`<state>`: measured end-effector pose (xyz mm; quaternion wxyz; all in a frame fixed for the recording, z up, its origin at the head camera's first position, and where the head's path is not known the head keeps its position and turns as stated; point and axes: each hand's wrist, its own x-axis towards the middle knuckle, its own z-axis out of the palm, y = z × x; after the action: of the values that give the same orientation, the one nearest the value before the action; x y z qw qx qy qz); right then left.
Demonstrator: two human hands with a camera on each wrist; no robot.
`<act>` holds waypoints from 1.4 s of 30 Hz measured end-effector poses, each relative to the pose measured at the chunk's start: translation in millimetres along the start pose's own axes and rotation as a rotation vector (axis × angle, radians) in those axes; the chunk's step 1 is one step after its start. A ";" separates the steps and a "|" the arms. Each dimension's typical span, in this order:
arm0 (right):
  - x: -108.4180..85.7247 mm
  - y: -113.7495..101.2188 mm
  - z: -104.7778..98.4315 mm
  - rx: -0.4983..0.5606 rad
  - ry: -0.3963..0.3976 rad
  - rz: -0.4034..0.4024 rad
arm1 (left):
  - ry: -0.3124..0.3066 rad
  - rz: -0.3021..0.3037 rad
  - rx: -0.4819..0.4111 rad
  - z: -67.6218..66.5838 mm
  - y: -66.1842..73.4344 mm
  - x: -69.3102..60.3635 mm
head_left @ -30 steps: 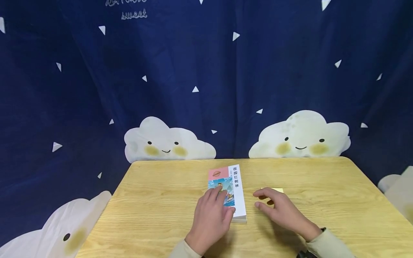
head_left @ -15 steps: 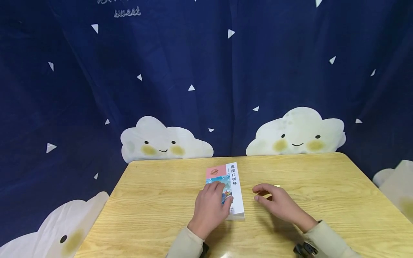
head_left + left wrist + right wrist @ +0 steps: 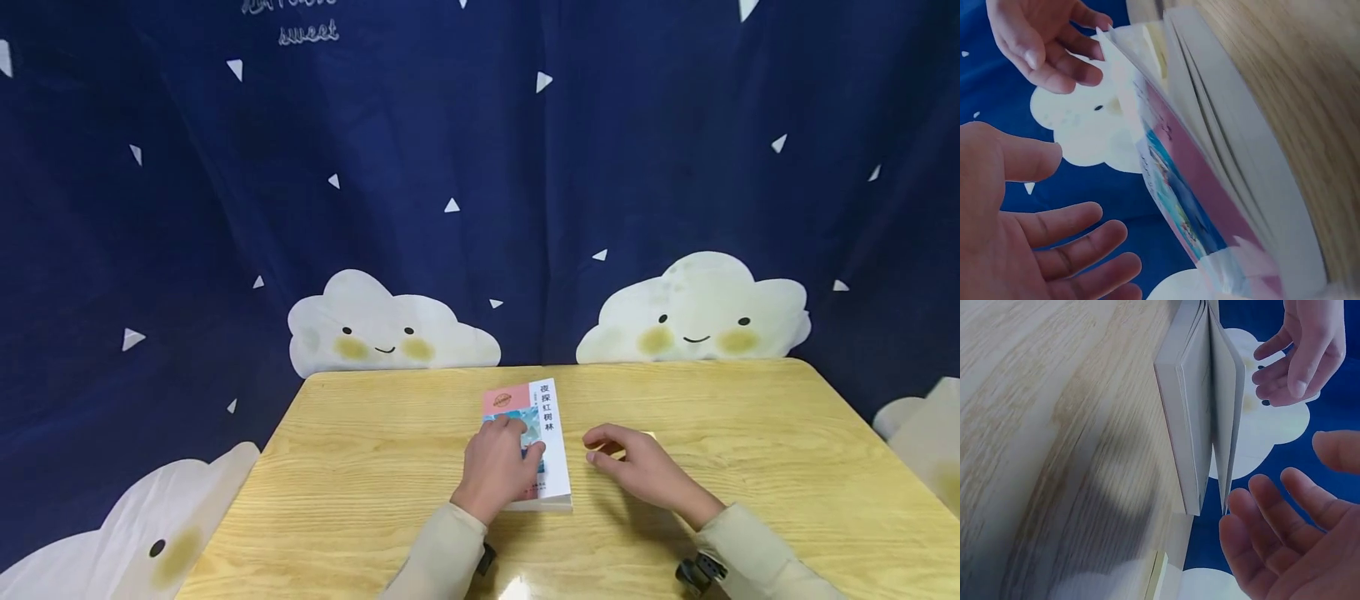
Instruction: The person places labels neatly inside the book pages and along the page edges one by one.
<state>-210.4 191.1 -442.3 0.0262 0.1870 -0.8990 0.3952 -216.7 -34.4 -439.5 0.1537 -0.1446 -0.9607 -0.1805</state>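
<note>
A book (image 3: 553,450) with a pink, blue and white cover lies on the wooden table. Over its lower left part hovers or rests my left hand (image 3: 498,462); contact cannot be told. In the left wrist view the cover (image 3: 1179,181) stands slightly raised from the pages, and the left hand (image 3: 1066,244) has its fingers loosely spread. My right hand (image 3: 648,471) is held to the right of the book, fingers relaxed and bent. In the right wrist view the right hand's (image 3: 1291,544) fingertips overlap the cover's corner; touching cannot be told. Neither hand holds anything.
A pale yellow item (image 3: 650,434) shows just behind the right hand, mostly hidden; its edge (image 3: 1157,575) also appears in the right wrist view. The wooden table (image 3: 360,467) ends at a dark blue curtain (image 3: 420,125) printed with clouds and triangles.
My left hand has shifted slightly forward over the book, its fingers more bent. The right hand has moved slightly left, with its thumb and fingers closer together. The book remains in place.
</note>
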 end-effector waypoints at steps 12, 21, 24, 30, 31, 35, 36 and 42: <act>10.1 11.5 4.6 0.012 -0.034 0.097 | -0.102 -0.042 0.046 11.9 4.0 11.7; 14.5 20.8 4.3 0.106 -0.110 0.184 | -0.268 -0.139 0.110 25.6 17.6 14.7; 14.9 23.0 3.5 0.137 -0.121 0.197 | -0.287 -0.175 0.133 29.3 22.7 15.1; 18.8 24.7 6.2 0.179 -0.143 0.225 | -0.319 -0.194 0.263 38.6 29.8 16.6; 19.4 24.7 6.9 0.182 -0.145 0.229 | -0.325 -0.194 0.289 40.1 30.8 16.8; 20.8 24.4 8.3 0.174 -0.147 0.229 | -0.341 -0.194 0.357 46.4 35.5 18.1; 20.9 24.5 8.8 0.174 -0.149 0.232 | -0.347 -0.196 0.372 47.2 37.0 18.4; 20.1 27.5 12.3 0.179 -0.167 0.230 | -0.361 -0.233 0.405 51.3 44.2 19.8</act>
<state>-237.8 192.9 -466.1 -0.1109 0.1167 -0.8748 0.4570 -232.5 29.6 -464.8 -0.0155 -0.0296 -0.9991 0.0272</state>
